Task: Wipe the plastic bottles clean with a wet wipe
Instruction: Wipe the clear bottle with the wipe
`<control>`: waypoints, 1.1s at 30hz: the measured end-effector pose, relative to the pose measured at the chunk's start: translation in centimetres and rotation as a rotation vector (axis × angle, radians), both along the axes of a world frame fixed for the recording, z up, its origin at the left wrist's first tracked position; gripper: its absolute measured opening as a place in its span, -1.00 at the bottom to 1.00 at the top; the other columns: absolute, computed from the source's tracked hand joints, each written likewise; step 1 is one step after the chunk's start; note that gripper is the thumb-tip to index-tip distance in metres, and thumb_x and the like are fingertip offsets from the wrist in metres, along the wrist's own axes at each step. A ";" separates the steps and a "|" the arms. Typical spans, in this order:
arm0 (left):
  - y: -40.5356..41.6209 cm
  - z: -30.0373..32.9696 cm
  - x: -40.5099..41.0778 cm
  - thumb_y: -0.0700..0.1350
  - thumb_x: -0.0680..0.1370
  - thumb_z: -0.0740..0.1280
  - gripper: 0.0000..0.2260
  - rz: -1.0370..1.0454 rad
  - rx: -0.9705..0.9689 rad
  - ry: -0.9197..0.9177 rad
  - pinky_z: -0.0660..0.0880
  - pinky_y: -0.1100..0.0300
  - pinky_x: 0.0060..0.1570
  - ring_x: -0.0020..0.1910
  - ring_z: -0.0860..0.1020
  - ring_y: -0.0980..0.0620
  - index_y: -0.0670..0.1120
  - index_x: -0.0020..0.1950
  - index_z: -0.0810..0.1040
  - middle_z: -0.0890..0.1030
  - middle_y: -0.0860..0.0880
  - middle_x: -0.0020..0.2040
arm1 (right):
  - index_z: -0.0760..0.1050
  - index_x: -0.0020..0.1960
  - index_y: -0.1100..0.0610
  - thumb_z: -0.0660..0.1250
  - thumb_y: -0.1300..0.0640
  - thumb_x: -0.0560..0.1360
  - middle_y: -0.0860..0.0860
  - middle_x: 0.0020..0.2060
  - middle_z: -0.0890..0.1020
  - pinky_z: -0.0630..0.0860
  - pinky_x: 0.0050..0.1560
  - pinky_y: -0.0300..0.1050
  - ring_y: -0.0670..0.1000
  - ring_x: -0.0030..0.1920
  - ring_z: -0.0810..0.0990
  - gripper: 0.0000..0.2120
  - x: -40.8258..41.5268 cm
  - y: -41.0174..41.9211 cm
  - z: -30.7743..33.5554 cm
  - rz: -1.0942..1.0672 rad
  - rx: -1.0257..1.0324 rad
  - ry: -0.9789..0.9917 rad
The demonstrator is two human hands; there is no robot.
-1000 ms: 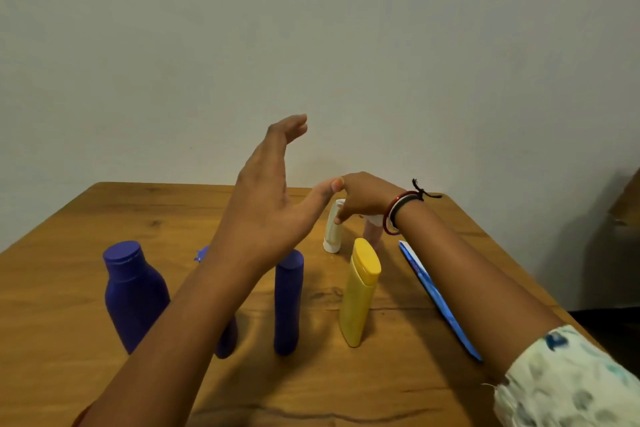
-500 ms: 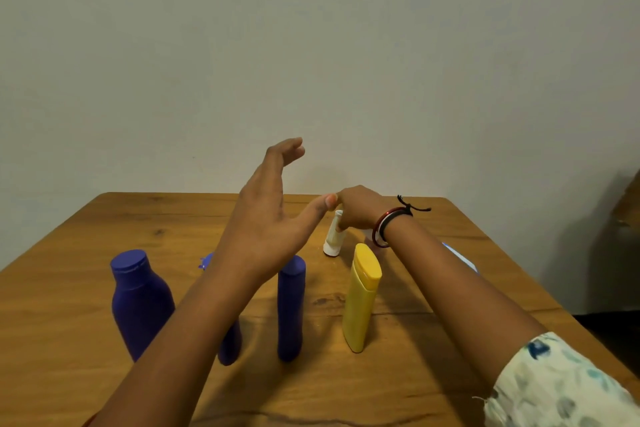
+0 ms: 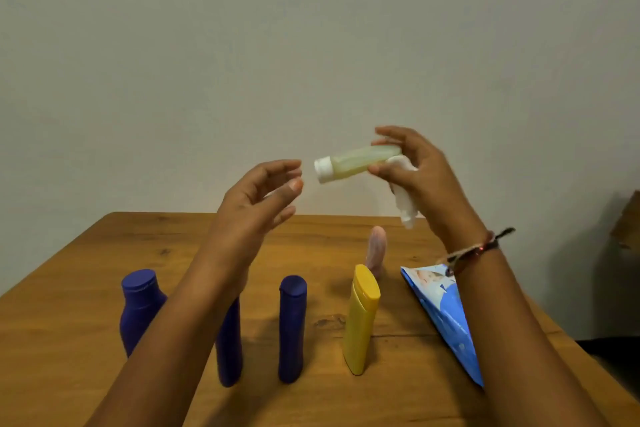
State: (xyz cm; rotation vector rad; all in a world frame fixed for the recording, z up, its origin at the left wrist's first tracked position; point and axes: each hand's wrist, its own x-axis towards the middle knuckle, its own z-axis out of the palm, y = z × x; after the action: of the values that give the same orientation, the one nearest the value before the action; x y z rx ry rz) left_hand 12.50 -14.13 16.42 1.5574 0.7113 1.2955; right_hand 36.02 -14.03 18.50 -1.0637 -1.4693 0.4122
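A wooden table [image 3: 69, 305] fills the lower frame below a plain pale wall [image 3: 311, 45], with a brown box corner [image 3: 628, 222] and dark shadow at the right edge, beside the table's far right corner.

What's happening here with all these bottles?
A person is cleaning plastic bottles. The right hand holds a small pale bottle up in the air together with a white wipe, while the left hand reaches toward its cap. Blue bottles and a yellow bottle stand on the table.
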 end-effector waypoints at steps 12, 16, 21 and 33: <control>-0.9 1.6 2.4 -0.03 0.34 0.42 -0.65 -0.105 -0.218 -0.308 0.57 0.31 -0.27 -0.12 0.69 -0.01 -0.14 0.07 0.61 0.70 -0.06 -0.11 | 0.33 0.38 -0.07 0.44 0.06 0.32 -0.12 0.25 0.50 0.53 -0.23 -0.27 -0.07 0.05 0.56 -0.34 -2.5 -3.6 0.1 0.144 0.039 0.069; 0.1 1.6 2.2 -0.13 0.36 0.44 -0.72 -0.020 -0.210 -0.353 0.57 0.31 -0.27 -0.19 0.69 0.01 -0.10 0.06 0.59 0.71 -0.06 -0.19 | 0.37 0.27 0.01 0.44 -0.06 0.26 0.00 0.05 0.56 0.51 -0.38 -0.26 -0.11 -0.26 0.60 -0.38 -2.9 -2.1 0.0 -0.079 -0.043 0.394; 1.1 1.4 1.7 -0.23 0.44 0.42 -0.82 0.047 -0.166 -0.386 0.57 0.32 -0.23 -0.20 0.67 0.07 -0.09 0.02 0.62 0.69 0.00 -0.25 | 0.44 0.00 0.20 0.48 -0.04 0.30 0.02 -0.42 0.50 0.43 -0.54 -0.20 -0.06 -0.51 0.46 -0.56 -3.8 -0.7 -0.4 0.011 -0.250 0.810; 1.3 1.2 1.0 0.04 0.40 0.39 -0.82 0.099 -0.169 -0.385 0.58 0.25 -0.32 -0.11 0.67 0.05 0.04 -0.05 0.65 0.68 0.03 -0.08 | 0.50 0.05 0.12 0.32 0.38 0.45 -0.01 0.01 0.57 0.45 -0.02 -0.42 -0.16 0.03 0.53 -0.75 -6.6 -2.5 -0.8 -0.443 0.400 -0.047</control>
State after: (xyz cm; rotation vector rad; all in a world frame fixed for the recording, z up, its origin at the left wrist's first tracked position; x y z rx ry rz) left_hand 13.45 -12.87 17.62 1.1058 0.6374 1.5128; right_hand 29.47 -16.50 17.68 -1.0358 -1.2406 -0.2154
